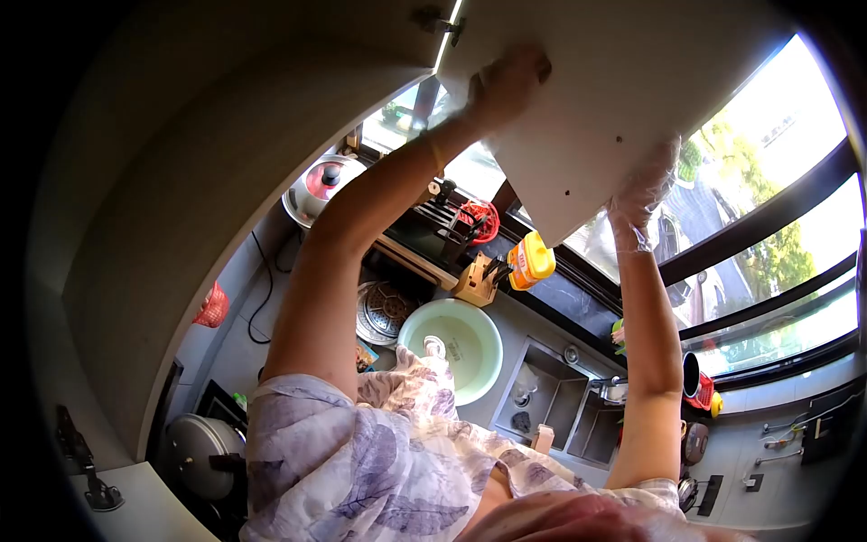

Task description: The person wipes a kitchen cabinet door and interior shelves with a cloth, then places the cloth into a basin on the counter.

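Note:
Overhead, a pale cabinet door [596, 99] hangs swung out from its hinge. My left hand [508, 86] is raised against the door's face near the hinge side, fingers curled. Something dark shows at its fingertips, too shadowed to name. My right hand [646, 188], in a clear plastic glove, grips the door's outer edge, and part of its fingers is hidden by glare. On the left stands the open cabinet [117, 208], its interior dim.
Below are a pale green basin [479, 339], a steel sink [540, 388], a knife block [476, 282], a yellow container [531, 262], a red basket [480, 221] and a lidded pot [316, 185]. Windows [750, 199] line the right. Another pot [203, 452] sits at lower left.

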`<action>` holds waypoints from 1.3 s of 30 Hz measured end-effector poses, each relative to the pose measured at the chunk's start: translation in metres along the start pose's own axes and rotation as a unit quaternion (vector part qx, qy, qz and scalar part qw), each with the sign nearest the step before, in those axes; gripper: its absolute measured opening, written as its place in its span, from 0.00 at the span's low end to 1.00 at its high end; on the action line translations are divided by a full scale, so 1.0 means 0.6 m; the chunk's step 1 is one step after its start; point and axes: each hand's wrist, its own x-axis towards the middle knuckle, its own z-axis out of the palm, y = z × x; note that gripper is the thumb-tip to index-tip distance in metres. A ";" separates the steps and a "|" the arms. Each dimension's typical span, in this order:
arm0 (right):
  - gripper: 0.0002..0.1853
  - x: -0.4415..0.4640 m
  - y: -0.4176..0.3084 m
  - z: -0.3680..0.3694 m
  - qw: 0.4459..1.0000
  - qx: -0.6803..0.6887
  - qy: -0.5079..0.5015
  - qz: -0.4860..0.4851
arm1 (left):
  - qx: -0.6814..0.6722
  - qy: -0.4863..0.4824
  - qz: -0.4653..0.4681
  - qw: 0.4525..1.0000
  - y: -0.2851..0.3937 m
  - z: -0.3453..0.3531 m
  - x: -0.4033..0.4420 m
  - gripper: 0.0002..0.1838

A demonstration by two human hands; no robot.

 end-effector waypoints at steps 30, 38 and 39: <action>0.11 0.000 -0.022 0.001 0.936 -0.268 -0.004 -0.228 | -0.073 0.096 -0.072 0.990 0.154 0.010 -0.104 0.10; 0.14 -0.007 -0.013 -0.009 0.982 -0.135 -0.020 -0.128 | 0.117 0.122 -0.043 0.985 0.022 0.053 -0.024 0.12; 0.15 -0.011 -0.023 0.000 0.993 -0.081 -0.011 -0.086 | 0.026 0.173 -0.127 0.976 -0.012 0.052 0.015 0.12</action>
